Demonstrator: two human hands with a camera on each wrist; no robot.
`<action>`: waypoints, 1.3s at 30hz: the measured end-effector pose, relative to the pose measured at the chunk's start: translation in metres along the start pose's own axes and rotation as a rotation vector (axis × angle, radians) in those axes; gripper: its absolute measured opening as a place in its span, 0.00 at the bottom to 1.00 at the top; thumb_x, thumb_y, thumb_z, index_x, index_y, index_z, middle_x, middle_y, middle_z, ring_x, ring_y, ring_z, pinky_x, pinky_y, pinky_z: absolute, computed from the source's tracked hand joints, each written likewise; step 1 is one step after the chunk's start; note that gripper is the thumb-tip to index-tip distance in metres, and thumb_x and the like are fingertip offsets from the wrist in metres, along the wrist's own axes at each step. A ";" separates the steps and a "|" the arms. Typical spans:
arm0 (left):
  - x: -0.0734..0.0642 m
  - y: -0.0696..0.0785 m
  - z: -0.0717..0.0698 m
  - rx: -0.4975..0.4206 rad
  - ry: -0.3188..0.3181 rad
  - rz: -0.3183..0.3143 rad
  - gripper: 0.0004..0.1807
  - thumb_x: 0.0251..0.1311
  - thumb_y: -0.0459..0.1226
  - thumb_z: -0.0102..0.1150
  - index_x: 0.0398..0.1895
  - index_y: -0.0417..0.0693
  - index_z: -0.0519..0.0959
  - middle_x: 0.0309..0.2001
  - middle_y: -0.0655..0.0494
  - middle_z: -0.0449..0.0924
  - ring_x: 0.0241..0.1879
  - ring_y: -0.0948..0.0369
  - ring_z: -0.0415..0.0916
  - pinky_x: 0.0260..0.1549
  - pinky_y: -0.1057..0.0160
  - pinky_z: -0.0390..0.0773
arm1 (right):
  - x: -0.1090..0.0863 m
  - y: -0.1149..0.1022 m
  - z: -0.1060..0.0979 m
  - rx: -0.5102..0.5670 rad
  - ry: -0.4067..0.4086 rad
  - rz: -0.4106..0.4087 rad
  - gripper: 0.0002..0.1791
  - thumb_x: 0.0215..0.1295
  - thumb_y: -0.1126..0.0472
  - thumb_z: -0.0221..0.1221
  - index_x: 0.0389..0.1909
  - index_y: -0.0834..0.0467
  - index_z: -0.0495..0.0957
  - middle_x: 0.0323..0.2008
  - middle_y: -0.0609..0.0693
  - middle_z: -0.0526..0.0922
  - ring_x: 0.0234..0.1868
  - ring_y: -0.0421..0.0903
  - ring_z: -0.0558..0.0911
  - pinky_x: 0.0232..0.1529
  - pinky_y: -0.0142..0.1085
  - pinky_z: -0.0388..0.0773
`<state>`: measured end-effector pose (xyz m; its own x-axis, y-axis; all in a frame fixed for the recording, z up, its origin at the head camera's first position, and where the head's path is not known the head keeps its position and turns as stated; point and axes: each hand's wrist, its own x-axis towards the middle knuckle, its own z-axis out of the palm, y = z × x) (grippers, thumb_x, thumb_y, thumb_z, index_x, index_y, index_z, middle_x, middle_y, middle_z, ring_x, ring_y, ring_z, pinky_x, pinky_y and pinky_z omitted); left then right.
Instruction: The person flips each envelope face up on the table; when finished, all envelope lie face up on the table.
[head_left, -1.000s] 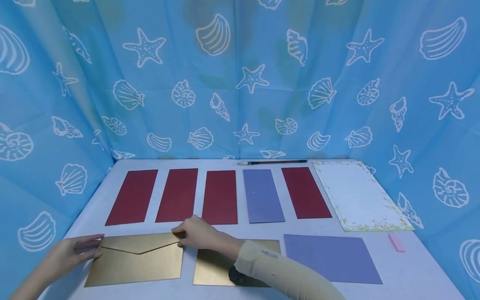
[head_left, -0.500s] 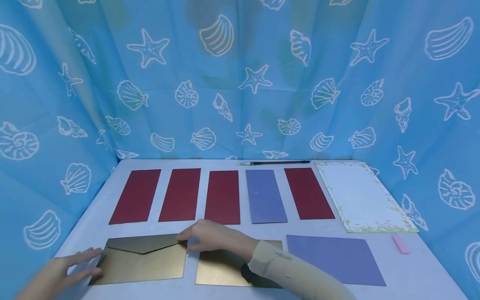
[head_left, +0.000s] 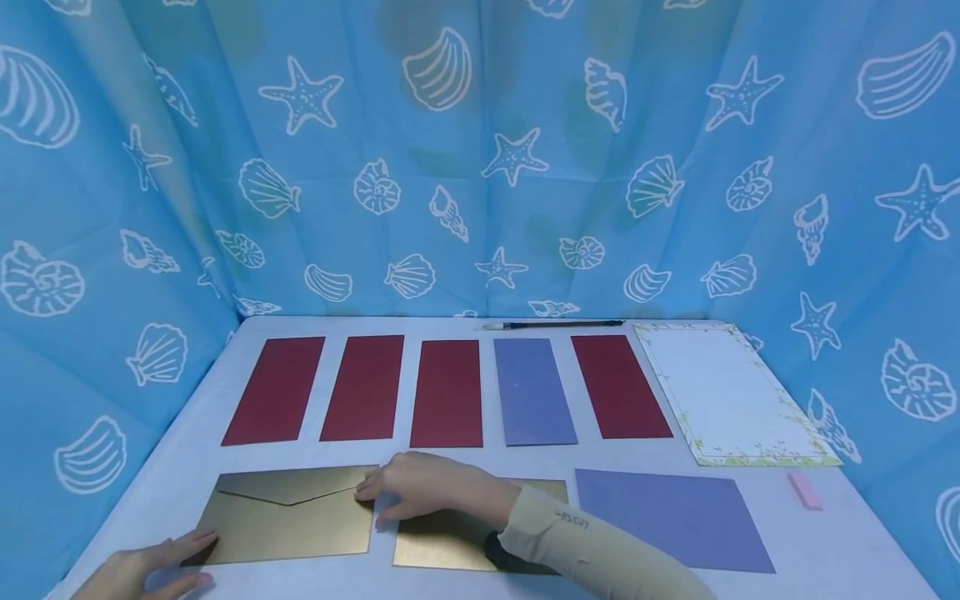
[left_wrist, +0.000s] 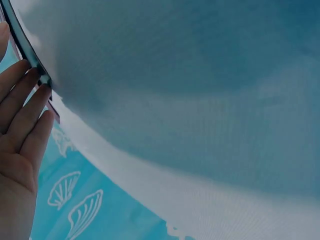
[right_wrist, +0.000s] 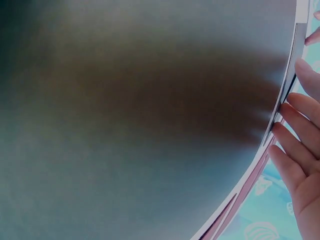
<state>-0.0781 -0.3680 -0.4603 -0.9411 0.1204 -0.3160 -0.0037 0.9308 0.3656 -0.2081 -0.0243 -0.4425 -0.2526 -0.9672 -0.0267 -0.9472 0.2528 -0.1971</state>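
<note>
A gold envelope with a pointed flap lies flat at the front left of the table in the head view. My left hand has its fingertips at the envelope's lower left corner, fingers extended. At the opposite side, the right hand touches the upper right edge near the flap's end. Its forearm passes over a second gold envelope, hiding part of it. Both wrist views show straight fingers, on the left hand and on the right hand, against the edge of something thin and flat.
Behind stand several dark red envelopes in a row with a purple one. A larger purple envelope lies front right. Further right are a bordered paper sheet and a pink eraser. A brush pen lies along the back edge.
My left hand has moved down from the envelope's upper left edge to its lower left corner. The right hand has eased off its pinch at the upper right corner. The head view has shifted slightly.
</note>
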 end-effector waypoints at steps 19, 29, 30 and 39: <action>0.000 -0.009 -0.005 -0.065 -0.070 -0.061 0.44 0.50 0.55 0.67 0.63 0.32 0.70 0.56 0.39 0.76 0.47 0.52 0.77 0.40 0.55 0.81 | 0.003 -0.006 -0.005 0.056 -0.034 0.032 0.26 0.65 0.52 0.63 0.63 0.53 0.74 0.59 0.41 0.76 0.59 0.29 0.72 0.56 0.19 0.64; -0.002 0.008 -0.004 -0.105 0.033 -0.042 0.46 0.47 0.58 0.69 0.63 0.34 0.71 0.57 0.41 0.77 0.53 0.43 0.76 0.43 0.47 0.80 | -0.009 0.001 -0.013 0.154 0.021 0.016 0.27 0.65 0.52 0.62 0.64 0.56 0.73 0.62 0.45 0.74 0.62 0.31 0.70 0.58 0.21 0.64; -0.002 0.011 -0.003 -0.118 0.034 -0.041 0.47 0.47 0.58 0.69 0.63 0.34 0.71 0.57 0.40 0.76 0.54 0.41 0.74 0.43 0.46 0.80 | -0.012 0.001 -0.014 0.161 0.027 0.019 0.28 0.65 0.52 0.62 0.64 0.57 0.73 0.62 0.45 0.74 0.62 0.32 0.69 0.58 0.21 0.64; -0.001 0.038 -0.001 -0.157 0.042 -0.050 0.50 0.47 0.61 0.67 0.67 0.37 0.67 0.62 0.35 0.70 0.58 0.36 0.69 0.45 0.42 0.77 | -0.037 -0.002 -0.019 0.139 0.039 0.064 0.30 0.65 0.48 0.61 0.65 0.56 0.71 0.62 0.45 0.74 0.64 0.34 0.68 0.61 0.24 0.63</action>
<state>-0.0779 -0.3336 -0.4453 -0.9518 0.0576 -0.3013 -0.1005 0.8695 0.4836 -0.2006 0.0119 -0.4226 -0.3219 -0.9468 -0.0057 -0.8930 0.3056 -0.3304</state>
